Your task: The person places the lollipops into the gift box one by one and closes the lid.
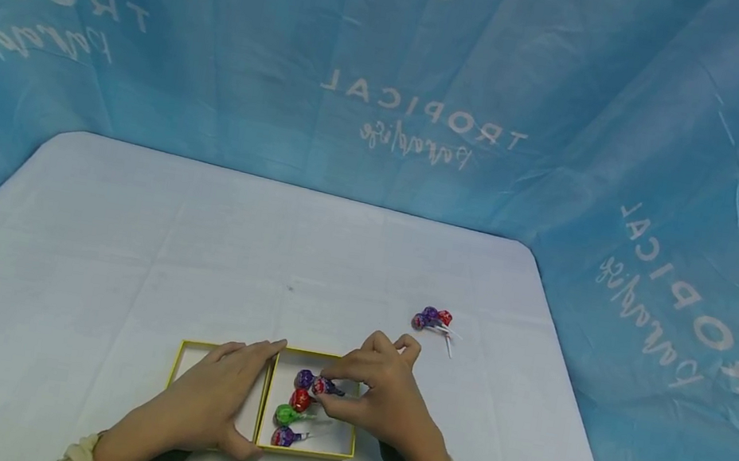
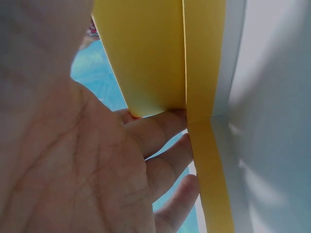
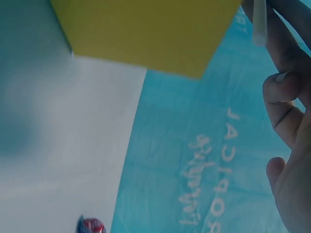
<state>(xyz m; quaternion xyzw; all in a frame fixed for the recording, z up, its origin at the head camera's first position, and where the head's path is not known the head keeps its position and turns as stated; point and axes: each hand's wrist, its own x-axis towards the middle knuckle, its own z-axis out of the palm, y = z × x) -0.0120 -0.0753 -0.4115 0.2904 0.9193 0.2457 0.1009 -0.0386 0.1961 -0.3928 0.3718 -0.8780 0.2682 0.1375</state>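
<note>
A yellow-edged box (image 1: 306, 453) with a white inside holds several wrapped lollipops, among them a green one (image 1: 285, 415), a red one (image 1: 300, 400) and a purple one (image 1: 283, 436). Over it my right hand (image 1: 380, 393) pinches a red-and-purple lollipop (image 1: 321, 386) between thumb and fingertips; its white stick (image 3: 260, 24) shows in the right wrist view. My left hand (image 1: 216, 396) spans the box's left side, thumb at the near edge and fingers at the far edge. In the left wrist view its fingertips (image 2: 182, 145) touch the yellow wall.
A second yellow-edged tray (image 1: 181, 355) stands against the box's left side, partly under my left arm. Beyond my right hand, a small bunch of lollipops (image 1: 429, 319) lies on the white table (image 1: 230, 241). Blue printed curtains (image 1: 271, 118) surround the table's far sides.
</note>
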